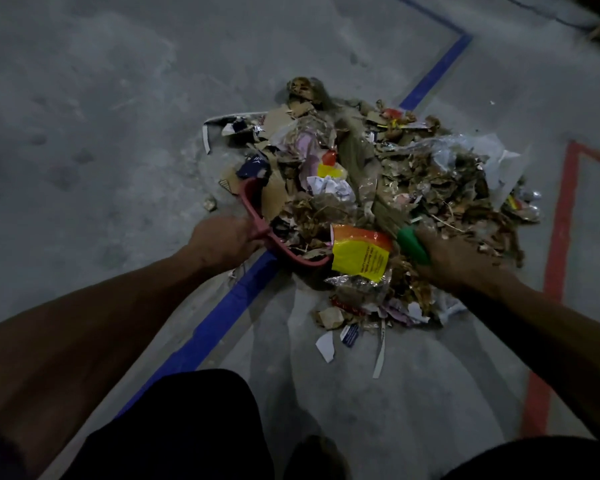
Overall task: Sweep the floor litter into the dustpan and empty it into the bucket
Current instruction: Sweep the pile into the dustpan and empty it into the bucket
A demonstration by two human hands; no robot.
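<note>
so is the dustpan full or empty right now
Full: the red dustpan, held by the left hand, is heaped with paper and leaf litter that spills past its rim.

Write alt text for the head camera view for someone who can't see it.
A person's left hand grips a red dustpan while the right hand holds a green-handled broom, sweeping a litter pile on a grey floor.

Most of the red plastic dustpan [257, 216] is buried under the heaped paper and leaf litter [378, 188]. The green-handled broom [413, 249] is covered at four o'clock by the right hand [458, 261]. Wrapper print is unreadable.
</note>
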